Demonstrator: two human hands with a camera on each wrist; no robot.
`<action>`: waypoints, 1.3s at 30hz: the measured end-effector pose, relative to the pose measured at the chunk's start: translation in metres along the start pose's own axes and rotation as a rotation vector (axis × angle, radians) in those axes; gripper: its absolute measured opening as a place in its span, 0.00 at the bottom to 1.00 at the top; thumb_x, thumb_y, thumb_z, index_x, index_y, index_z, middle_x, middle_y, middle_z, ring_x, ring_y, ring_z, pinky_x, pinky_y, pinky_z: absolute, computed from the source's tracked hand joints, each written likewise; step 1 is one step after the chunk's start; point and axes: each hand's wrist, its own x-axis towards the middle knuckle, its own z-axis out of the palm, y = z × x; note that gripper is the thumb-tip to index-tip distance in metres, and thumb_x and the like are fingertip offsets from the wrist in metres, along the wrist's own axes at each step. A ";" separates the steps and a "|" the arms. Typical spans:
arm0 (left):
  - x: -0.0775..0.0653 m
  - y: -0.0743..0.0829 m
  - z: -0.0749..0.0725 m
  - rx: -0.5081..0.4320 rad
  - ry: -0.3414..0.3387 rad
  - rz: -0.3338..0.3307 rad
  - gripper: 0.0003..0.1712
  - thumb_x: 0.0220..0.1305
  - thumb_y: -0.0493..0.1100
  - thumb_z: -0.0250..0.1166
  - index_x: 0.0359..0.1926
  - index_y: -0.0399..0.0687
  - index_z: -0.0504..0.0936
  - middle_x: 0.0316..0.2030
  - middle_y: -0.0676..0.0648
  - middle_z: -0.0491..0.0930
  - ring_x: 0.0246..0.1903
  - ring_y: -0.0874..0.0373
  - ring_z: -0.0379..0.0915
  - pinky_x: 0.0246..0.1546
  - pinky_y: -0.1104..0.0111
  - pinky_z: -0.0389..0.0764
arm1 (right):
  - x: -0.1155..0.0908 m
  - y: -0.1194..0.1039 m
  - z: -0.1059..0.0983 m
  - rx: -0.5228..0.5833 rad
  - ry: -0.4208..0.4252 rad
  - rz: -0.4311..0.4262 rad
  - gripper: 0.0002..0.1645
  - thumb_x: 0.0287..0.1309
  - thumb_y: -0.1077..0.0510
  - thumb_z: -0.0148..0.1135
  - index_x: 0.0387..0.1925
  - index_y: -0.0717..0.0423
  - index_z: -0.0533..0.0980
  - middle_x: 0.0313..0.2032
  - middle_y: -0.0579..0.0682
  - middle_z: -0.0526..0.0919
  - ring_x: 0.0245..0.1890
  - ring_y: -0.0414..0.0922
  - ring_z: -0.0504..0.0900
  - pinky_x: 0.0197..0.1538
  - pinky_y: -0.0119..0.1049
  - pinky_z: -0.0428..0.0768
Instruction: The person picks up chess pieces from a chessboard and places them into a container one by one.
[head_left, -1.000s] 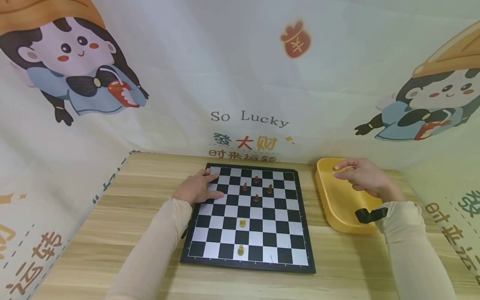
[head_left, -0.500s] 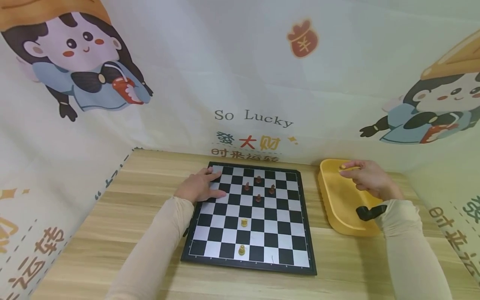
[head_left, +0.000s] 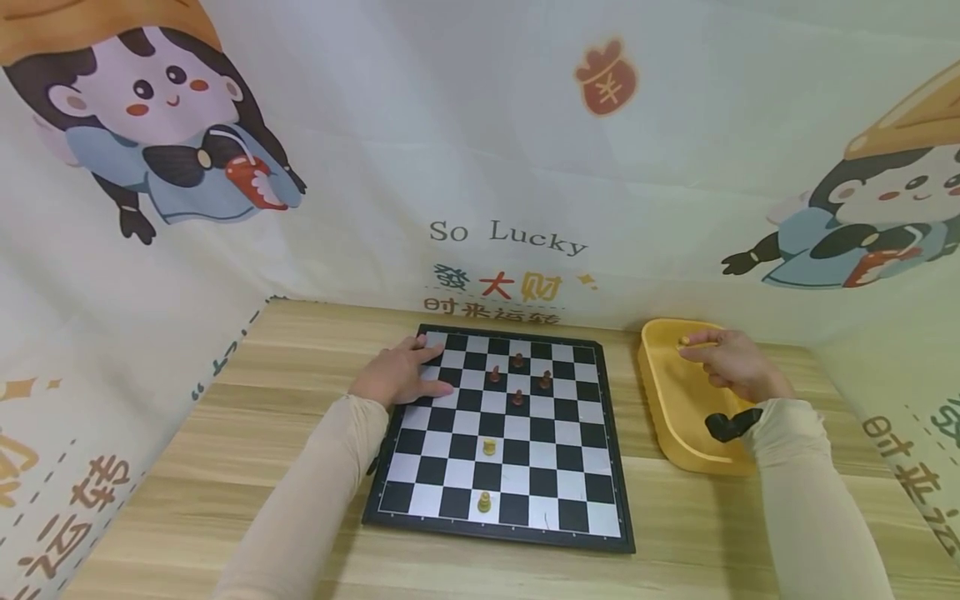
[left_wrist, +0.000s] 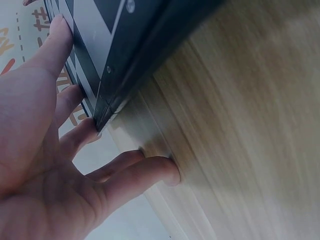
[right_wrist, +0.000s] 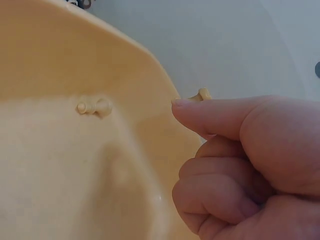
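My right hand pinches a small yellow chess piece between thumb and fingertips over the far part of the yellow tray. In the right wrist view, the thumb covers most of the held chess piece, and another yellow piece lies on its side inside the tray. On the left edge of the chessboard rests my left hand, fingers spread and partly on the squares. Two yellow pieces stand near the board's front, one a pawn-like piece. Several dark red pieces stand farther back.
The wooden table extends around the board and tray. A printed cloth hangs behind and along both sides. A black strap piece juts from the right wrist over the tray.
The right hand has dipped slightly toward the tray, still pinching the yellow piece. The head view shifted a little. The left hand stays on the board, and the pieces there stand as before.
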 end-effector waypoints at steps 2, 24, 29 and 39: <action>0.000 0.000 0.000 -0.001 0.000 -0.001 0.49 0.63 0.67 0.67 0.79 0.58 0.61 0.81 0.41 0.50 0.77 0.32 0.53 0.75 0.42 0.63 | 0.001 0.000 0.000 -0.005 -0.002 0.006 0.21 0.74 0.55 0.57 0.58 0.64 0.65 0.14 0.32 0.61 0.13 0.31 0.55 0.19 0.26 0.60; -0.001 0.000 0.001 0.010 0.015 0.001 0.49 0.62 0.68 0.67 0.78 0.58 0.61 0.81 0.41 0.52 0.76 0.32 0.55 0.74 0.43 0.65 | 0.014 0.007 0.003 -0.038 -0.022 0.032 0.30 0.74 0.57 0.55 0.67 0.72 0.60 0.13 0.32 0.61 0.13 0.31 0.55 0.20 0.26 0.61; -0.001 0.001 0.001 0.016 0.014 0.004 0.49 0.62 0.68 0.67 0.78 0.58 0.62 0.81 0.42 0.52 0.76 0.32 0.55 0.74 0.43 0.65 | 0.015 0.011 0.004 -0.030 -0.006 0.026 0.27 0.73 0.58 0.56 0.64 0.71 0.62 0.13 0.32 0.61 0.13 0.31 0.56 0.20 0.25 0.61; 0.000 0.000 0.000 0.027 0.014 0.005 0.49 0.62 0.68 0.67 0.78 0.58 0.62 0.81 0.41 0.52 0.76 0.32 0.55 0.74 0.43 0.65 | 0.019 0.018 0.007 0.010 0.010 0.031 0.22 0.71 0.59 0.59 0.58 0.68 0.66 0.11 0.32 0.61 0.11 0.31 0.57 0.18 0.25 0.60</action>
